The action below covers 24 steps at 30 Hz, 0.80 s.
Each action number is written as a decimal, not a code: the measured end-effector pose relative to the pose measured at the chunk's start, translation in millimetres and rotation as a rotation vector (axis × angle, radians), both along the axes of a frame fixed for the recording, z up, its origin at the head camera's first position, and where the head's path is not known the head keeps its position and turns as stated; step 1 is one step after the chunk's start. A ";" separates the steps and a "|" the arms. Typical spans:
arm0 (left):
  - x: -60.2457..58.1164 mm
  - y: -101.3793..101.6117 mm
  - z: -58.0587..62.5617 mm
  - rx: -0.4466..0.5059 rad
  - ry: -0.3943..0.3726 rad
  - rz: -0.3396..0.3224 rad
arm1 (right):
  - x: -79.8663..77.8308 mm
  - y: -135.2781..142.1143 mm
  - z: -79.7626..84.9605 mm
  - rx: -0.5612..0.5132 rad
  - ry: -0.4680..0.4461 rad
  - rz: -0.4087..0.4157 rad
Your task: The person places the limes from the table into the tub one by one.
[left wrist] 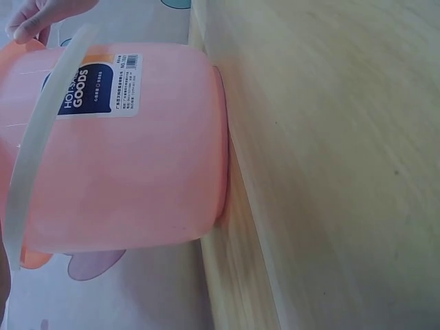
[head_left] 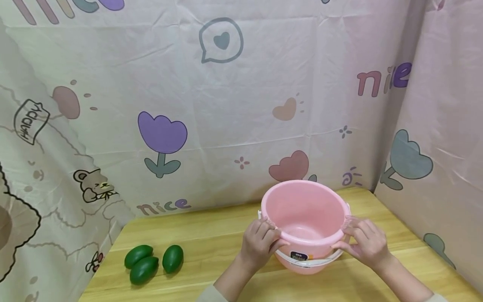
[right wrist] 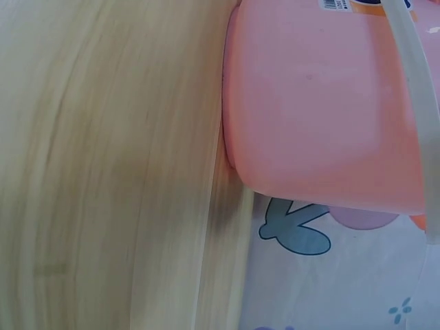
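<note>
Both your left hand (head_left: 259,242) and right hand (head_left: 367,242), curled, grip the bucket (head_left: 305,228), lower right; printed cloth (head_left: 234,96) fills the upper frame behind your wooden table (head_left: 213,237).

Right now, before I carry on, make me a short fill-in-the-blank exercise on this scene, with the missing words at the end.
1. The left hand and right hand hold the rim of a bucket whose color is ____.
2. The number of green fruits on the table is ____.
3. In the head view, the fruits lie to the ____ of the bucket.

Missing words: pink; three; left.
</note>
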<state>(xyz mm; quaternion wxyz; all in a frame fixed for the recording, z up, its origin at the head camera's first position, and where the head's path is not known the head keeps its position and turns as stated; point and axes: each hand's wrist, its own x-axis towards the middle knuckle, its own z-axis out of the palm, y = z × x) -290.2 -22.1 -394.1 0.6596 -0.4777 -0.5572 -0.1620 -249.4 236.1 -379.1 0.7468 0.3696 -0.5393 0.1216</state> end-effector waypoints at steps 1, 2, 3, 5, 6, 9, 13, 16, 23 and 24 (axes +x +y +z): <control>0.5 -0.6 -0.1 -0.001 -0.001 0.000 | -0.1 -0.5 -0.1 0.000 0.003 0.004; 1.1 -1.3 -0.2 -0.002 -0.002 0.000 | -0.2 -1.1 -0.1 -0.001 0.007 0.005; 1.5 -1.9 -0.3 -0.002 -0.003 0.000 | -0.3 -1.6 -0.2 -0.002 0.009 0.007; 2.3 -3.2 -0.6 -0.002 -0.004 -0.004 | -0.5 -2.7 -0.3 -0.001 0.013 0.009; 2.7 -3.8 -0.6 0.000 -0.005 -0.006 | -0.4 -3.2 -0.4 -0.002 0.013 0.010; 4.3 -5.4 -0.6 0.005 -0.006 -0.012 | 0.1 -4.8 -0.9 -0.002 0.011 0.014; 5.5 -7.2 0.0 0.008 -0.004 -0.013 | 0.5 -6.7 -1.2 -0.002 0.011 0.024; 5.4 -8.1 0.2 0.012 0.002 -0.014 | 0.2 -7.8 -1.1 0.000 0.010 0.031; 5.1 -11.5 -2.4 0.025 0.017 -0.038 | 0.9 -13.3 -1.0 -0.002 0.019 0.044; 5.5 -12.8 -2.9 0.025 0.020 -0.037 | 1.1 -14.7 -1.0 -0.003 0.025 0.049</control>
